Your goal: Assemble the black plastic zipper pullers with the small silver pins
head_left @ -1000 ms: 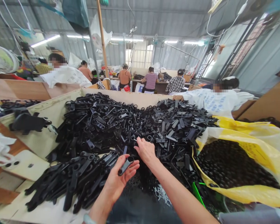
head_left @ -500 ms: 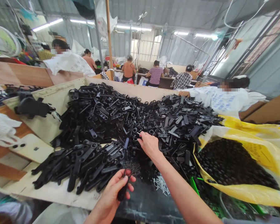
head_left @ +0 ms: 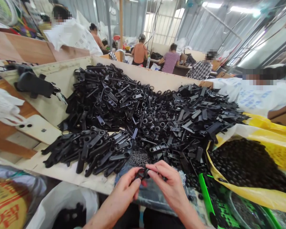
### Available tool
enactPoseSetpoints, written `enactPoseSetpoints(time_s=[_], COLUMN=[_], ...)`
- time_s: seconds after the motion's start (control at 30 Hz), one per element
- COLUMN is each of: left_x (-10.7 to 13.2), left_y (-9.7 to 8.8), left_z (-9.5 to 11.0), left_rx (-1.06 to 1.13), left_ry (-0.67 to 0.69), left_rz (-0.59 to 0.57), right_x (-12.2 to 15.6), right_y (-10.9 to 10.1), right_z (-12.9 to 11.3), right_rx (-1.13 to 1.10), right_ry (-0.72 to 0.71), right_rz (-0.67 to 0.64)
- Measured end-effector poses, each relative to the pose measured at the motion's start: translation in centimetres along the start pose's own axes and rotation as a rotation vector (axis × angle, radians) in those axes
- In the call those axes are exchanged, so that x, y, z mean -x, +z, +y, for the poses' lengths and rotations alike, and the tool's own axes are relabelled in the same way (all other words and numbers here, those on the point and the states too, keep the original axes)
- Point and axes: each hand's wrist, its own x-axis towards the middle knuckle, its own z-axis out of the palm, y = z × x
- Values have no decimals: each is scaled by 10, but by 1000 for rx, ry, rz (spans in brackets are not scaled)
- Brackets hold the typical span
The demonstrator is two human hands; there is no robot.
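Phone left of parts, sack right

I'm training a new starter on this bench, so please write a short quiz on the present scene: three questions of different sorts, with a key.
1. True or false: the left hand and the right hand meet at a black part.
2. Multiple choice: which of these shows to the left of both hands?
A) the green-edged tray
B) the pale phone
C) the striped shirt
3. Fill the gap: many dark round pieces fill an open yellow-and-white ____ on the right.

Key: 1. True. 2. B. 3. Bag.
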Motion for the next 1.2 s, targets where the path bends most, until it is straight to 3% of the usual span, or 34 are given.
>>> enactPoseSetpoints(time_s=[0.13,0.33,0.53,0.73,0.9,1.03,1.1,1.2], left_x=[4,8,16,18,26,37,39,35], left_y=[6,9,16,22,23,19,15,11], left_z=[-2,-2,2,1,6,9,1,-21], left_rx=[-141,-278,-348,-367,-338,-370,-387,-405], left_ry=[51,89,69,83,130,134,190,274], left_rz=[-42,-53,25,-20,-33,-186,-143,26], right_x=[11,21,28,30,35,46,53,59], right_y=[3,-3,-8,-13,-16,-14,-4,21], right_z=[4,11,7,6,7,11,15,22], right_rx=[22,92,136,136,0,-272,-398,-499], right_ry=[-41,-131,-277,-306,-162,151,313,444], right_rz=[-53,-1,0,-57,-104,-99,-137,-152])
